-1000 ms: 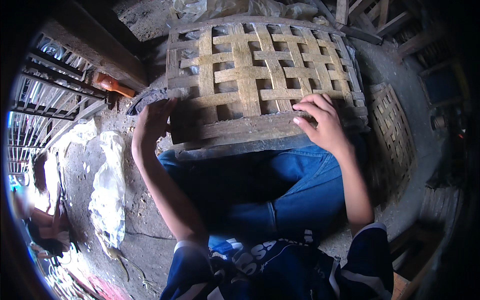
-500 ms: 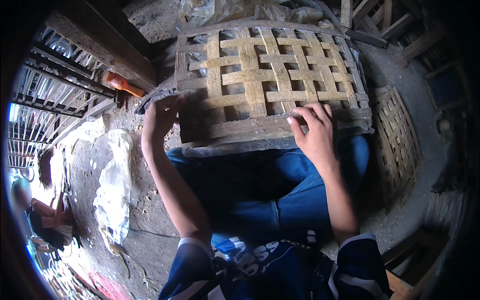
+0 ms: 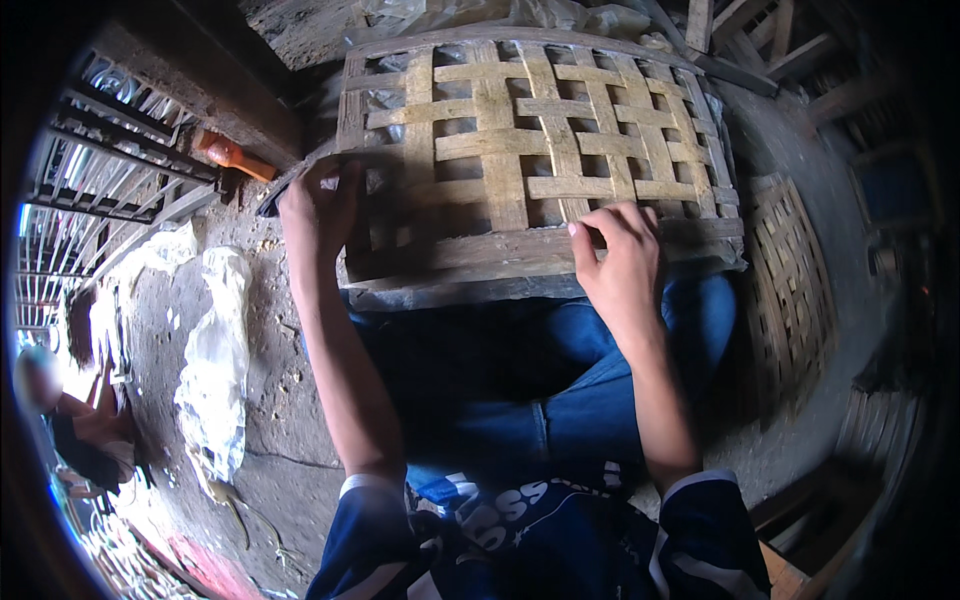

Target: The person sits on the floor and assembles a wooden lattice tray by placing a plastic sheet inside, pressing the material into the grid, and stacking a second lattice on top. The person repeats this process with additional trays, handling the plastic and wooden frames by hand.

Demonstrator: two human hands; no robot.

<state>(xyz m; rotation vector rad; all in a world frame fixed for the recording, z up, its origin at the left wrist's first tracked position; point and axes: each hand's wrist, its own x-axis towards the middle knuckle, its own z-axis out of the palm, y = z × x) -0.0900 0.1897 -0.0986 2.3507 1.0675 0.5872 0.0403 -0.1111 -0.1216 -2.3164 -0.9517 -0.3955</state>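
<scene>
My left hand (image 3: 318,205) grasps the left edge of the woven bamboo basket (image 3: 530,160) resting on my knees; my right hand (image 3: 622,262) lies open on its near rim. I judge I'm steadying it, and next needs firmer purchase.

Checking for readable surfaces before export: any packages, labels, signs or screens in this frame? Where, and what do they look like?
No packages, labels, signs or screens show.
Shirt print: white lettering on the person's dark blue shirt, bottom centre, partly folded.
Plastic sheet: crumpled, whitish, unprinted, on the ground left of the left hand.
Woven basket: tan strips, no marking, under both hands; right hand on its near edge.
</scene>
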